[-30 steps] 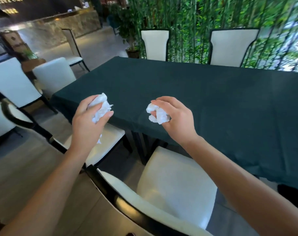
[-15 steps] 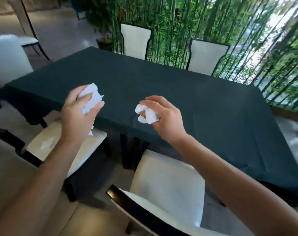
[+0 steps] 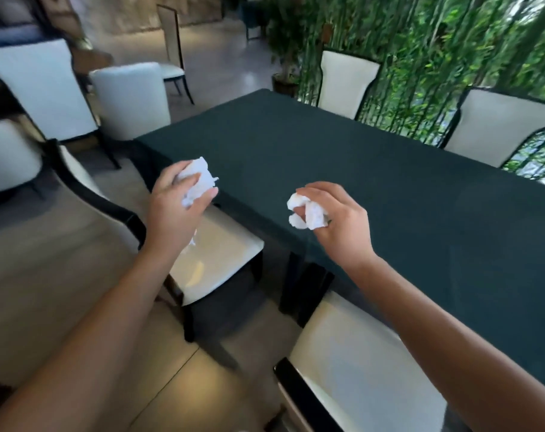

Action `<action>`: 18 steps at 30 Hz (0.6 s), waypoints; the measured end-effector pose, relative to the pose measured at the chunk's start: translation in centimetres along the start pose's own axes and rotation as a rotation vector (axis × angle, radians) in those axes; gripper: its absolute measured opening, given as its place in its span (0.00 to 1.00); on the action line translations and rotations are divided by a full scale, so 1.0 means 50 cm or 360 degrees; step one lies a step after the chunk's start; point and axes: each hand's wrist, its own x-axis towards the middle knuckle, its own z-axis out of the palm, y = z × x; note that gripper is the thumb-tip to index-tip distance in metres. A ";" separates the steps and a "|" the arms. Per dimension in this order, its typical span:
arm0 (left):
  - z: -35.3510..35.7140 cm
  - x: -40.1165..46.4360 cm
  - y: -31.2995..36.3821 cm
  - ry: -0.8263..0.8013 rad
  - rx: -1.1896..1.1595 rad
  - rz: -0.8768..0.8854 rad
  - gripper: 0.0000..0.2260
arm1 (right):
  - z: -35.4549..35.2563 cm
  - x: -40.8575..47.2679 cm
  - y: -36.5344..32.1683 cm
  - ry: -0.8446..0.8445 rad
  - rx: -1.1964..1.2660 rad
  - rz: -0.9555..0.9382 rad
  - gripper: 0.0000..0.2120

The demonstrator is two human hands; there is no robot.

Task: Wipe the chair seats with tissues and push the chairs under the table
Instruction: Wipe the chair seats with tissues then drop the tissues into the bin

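We hold a crumpled tissue (image 3: 198,181) in our left hand (image 3: 174,210) and another tissue (image 3: 308,213) pinched in our right hand (image 3: 340,221). Wiping seems next (neither wad touches a seat): one chair (image 3: 221,260) sits below the left grip, the other chair (image 3: 355,363) below the right forearm, both partly out from the table (image 3: 374,194).

Two crumpled white tissues, left one (image 3: 197,180) and right one (image 3: 308,213), held above table (image 3: 374,194) edge. Two cream-seated chairs (image 3: 218,263) (image 3: 358,363) pulled out, seats seemingly partly under.

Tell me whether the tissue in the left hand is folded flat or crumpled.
Crumpled. The tissue bulges in an irregular wad from the left hand, whose fingers curl round it.
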 end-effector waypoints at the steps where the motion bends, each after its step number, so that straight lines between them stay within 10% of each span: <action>1: -0.003 -0.003 -0.003 0.0009 0.0023 0.0001 0.16 | 0.004 -0.008 0.007 0.0009 0.0023 -0.0003 0.15; 18: -0.020 0.148 -0.237 -0.0087 0.0085 -0.0218 0.17 | 0.322 0.081 0.076 -0.0025 0.0131 0.0271 0.14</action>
